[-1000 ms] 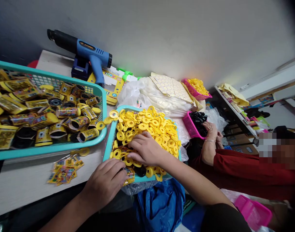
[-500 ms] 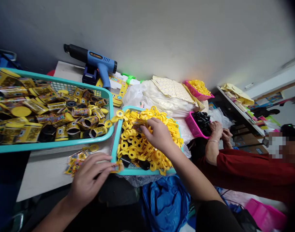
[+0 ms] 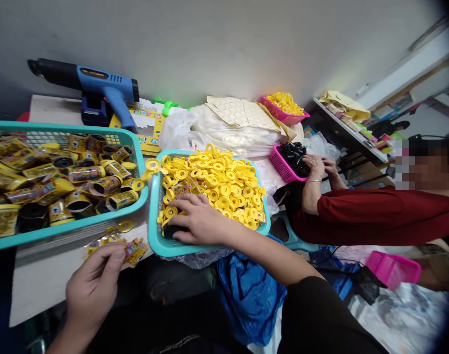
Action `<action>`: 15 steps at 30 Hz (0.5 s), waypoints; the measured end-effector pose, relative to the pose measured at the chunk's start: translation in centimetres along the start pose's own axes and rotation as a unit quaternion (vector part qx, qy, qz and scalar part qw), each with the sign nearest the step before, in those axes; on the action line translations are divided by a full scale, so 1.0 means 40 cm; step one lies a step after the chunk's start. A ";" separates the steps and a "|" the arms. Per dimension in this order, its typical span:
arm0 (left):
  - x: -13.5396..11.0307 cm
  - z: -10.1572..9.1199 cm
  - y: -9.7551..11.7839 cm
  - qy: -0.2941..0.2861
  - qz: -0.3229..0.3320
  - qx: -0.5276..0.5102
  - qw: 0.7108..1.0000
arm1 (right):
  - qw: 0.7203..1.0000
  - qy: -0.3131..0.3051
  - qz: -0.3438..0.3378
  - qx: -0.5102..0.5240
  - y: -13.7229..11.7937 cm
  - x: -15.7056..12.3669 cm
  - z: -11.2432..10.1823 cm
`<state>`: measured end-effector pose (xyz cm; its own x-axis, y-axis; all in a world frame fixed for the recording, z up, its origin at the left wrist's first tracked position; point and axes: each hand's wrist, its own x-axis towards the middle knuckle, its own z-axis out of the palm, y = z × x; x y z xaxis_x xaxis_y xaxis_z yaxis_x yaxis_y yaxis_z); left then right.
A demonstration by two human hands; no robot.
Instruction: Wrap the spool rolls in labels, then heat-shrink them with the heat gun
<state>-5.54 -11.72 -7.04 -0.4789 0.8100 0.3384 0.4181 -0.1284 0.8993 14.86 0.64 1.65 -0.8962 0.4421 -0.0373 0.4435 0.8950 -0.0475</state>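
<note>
My right hand lies on a heap of yellow plastic rings in a teal tray, with a black cylindrical piece between thumb and fingers. A printed packet lies among the rings. My left hand is at the table's front, fingertips pinched together against a pile of small yellow printed packets. I cannot tell whether it holds one. To its left, a larger teal basket is full of yellow printed canisters.
A blue heat gun stands behind the basket. White plastic bags and a sheet of labels lie behind the tray. At right, a co-worker's hands are at a pink basket of black pieces.
The whole view has swung, shifting the trays left. My left hand has moved from the tray's edge to the packet pile. My right hand has moved toward the tray's near left corner.
</note>
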 end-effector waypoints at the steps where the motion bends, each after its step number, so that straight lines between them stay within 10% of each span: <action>1: -0.001 0.004 0.003 -0.016 0.023 -0.002 1.000 | 1.000 0.018 0.019 -0.012 0.008 0.002 0.003; 15: -0.022 -0.003 0.004 -0.017 -0.015 0.002 1.000 | 0.998 0.048 0.003 -0.041 0.031 -0.024 0.010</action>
<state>-5.13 -12.52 -7.18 -0.4644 0.8329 0.3010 0.4074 -0.1009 0.9077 16.26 1.30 1.23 -0.8926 0.4470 0.0592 0.4493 0.8927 0.0340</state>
